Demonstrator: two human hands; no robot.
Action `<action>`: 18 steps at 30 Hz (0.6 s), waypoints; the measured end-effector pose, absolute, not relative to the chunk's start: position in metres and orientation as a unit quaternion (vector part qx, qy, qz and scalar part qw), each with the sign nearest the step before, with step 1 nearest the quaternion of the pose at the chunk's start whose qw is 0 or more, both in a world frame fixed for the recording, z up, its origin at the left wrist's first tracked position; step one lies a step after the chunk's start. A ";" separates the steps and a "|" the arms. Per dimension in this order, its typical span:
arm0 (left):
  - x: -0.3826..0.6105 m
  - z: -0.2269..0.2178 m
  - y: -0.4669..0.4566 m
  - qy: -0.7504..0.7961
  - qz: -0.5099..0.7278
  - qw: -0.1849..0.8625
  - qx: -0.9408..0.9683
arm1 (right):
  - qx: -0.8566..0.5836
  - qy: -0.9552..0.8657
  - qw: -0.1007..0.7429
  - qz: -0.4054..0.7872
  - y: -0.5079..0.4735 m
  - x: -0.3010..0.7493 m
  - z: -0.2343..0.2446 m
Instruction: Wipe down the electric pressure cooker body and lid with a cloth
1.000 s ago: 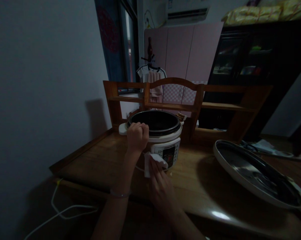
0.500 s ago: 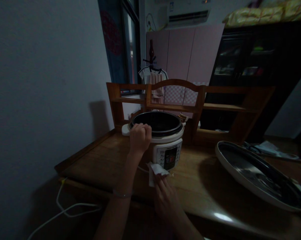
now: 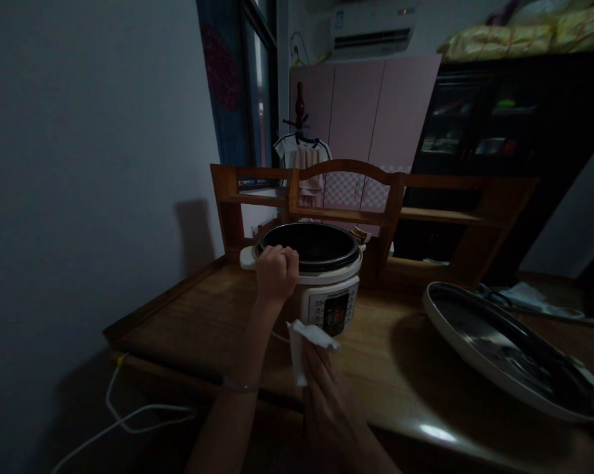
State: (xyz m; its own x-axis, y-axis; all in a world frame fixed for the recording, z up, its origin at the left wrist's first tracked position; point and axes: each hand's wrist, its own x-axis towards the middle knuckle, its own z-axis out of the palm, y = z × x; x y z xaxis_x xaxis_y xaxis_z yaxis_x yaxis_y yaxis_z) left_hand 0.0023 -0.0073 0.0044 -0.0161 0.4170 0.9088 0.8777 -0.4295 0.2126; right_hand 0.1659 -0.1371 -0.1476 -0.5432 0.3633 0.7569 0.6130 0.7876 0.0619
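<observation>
Standing upright on the table (image 3: 375, 375), the cooker (image 3: 321, 279) had its top open, w/ the lid (image 3: 514, 355) off. L hand (image 3: 277, 273) was clenched over the near rim, prob. to steady it. R hand (image 3: 323, 401) pinched a white tissue (image 3: 299, 352) by the lower front; contact w/ the cooker, can't tell. Lid lay well apart on the R, prob. for elbow room.

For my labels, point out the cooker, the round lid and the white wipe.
Cooker (image 3: 321, 299), head view, on its front.
Round lid (image 3: 508, 350), head view, on its inner face.
White wipe (image 3: 300, 334), head view, on its upper part.
</observation>
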 end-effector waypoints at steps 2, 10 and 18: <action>0.002 0.004 -0.007 -0.488 -0.522 0.221 -0.664 | -0.288 -0.865 0.376 -0.166 -0.127 0.160 -0.129; 0.002 0.006 -0.007 -0.491 -0.512 0.214 -0.672 | -0.338 -0.860 0.349 -0.156 -0.101 0.147 -0.115; 0.002 0.006 -0.008 -0.488 -0.518 0.223 -0.666 | -0.359 -0.866 0.327 -0.122 -0.113 0.152 -0.150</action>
